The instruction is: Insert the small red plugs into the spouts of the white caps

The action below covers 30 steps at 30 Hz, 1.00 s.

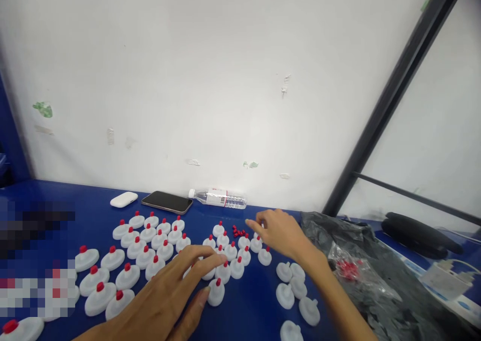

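My left hand (176, 281) reaches low over a group of white round pieces, each with a small red cap on its stem. Its thumb and fingers are spread, with a capped white piece (216, 292) just beyond the thumb. Farther back, my right hand (280, 231) hovers beside a little heap of loose red caps (239, 232). Its thumb stretches out leftward while the other fingers bend down, partly hidden; nothing shows between them. Under and beside that hand stand more capped pieces (264, 256). Several uncapped white pieces (285, 296) lie to the right, near my forearm.
Many capped pieces (128, 276) cover the left of the blue table (240, 321). Along the wall lie a white case (124, 199), a phone (167, 202) and a water bottle (218, 198). Right are a black plastic bag (391, 301), a clear bag of red caps (349, 270) and a charger (447, 279).
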{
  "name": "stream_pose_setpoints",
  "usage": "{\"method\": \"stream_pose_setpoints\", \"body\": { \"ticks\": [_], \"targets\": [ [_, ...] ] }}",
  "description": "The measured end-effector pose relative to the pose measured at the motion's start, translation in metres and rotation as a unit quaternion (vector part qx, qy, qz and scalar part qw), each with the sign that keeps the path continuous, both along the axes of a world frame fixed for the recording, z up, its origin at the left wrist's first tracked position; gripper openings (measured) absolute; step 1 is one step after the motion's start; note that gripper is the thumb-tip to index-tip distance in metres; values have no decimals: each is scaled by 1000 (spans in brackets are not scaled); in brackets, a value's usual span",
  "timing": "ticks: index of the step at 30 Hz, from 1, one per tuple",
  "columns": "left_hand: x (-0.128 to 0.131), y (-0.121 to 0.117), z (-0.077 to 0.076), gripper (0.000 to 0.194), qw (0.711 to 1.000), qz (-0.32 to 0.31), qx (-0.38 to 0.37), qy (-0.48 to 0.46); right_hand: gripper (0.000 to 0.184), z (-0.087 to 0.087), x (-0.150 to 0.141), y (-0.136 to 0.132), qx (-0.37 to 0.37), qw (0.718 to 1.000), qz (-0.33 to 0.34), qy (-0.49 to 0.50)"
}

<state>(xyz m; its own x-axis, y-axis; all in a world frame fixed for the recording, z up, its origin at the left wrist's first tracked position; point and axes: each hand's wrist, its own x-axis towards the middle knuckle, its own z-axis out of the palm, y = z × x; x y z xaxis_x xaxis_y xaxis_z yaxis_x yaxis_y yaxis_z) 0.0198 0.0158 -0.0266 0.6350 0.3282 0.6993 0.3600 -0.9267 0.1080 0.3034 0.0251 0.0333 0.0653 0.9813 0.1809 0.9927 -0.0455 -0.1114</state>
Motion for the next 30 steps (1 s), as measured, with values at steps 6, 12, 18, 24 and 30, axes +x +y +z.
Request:
{"method": "stream_pose_setpoints", "body": {
  "ticks": [6,12,18,24,30],
  "targets": [
    [1,-2,3,55,1000,-6,-10,-14,20,32,39,-25,-197,968,12,156],
    [2,-1,1,54,1000,-16,-4,-13,11,19,52,-23,-272,942,-22,194],
    [3,1,-3,49,1000,-2,10,13,3,20,53,-19,-180,954,52,234],
    [5,4,-9,45,999,37,24,-5,12,29,25,-18,-76,940,146,299],
    [8,10,-15,46,992,75,92,-33,20,20,-20,-22,-79,865,237,434]
  ]
}}
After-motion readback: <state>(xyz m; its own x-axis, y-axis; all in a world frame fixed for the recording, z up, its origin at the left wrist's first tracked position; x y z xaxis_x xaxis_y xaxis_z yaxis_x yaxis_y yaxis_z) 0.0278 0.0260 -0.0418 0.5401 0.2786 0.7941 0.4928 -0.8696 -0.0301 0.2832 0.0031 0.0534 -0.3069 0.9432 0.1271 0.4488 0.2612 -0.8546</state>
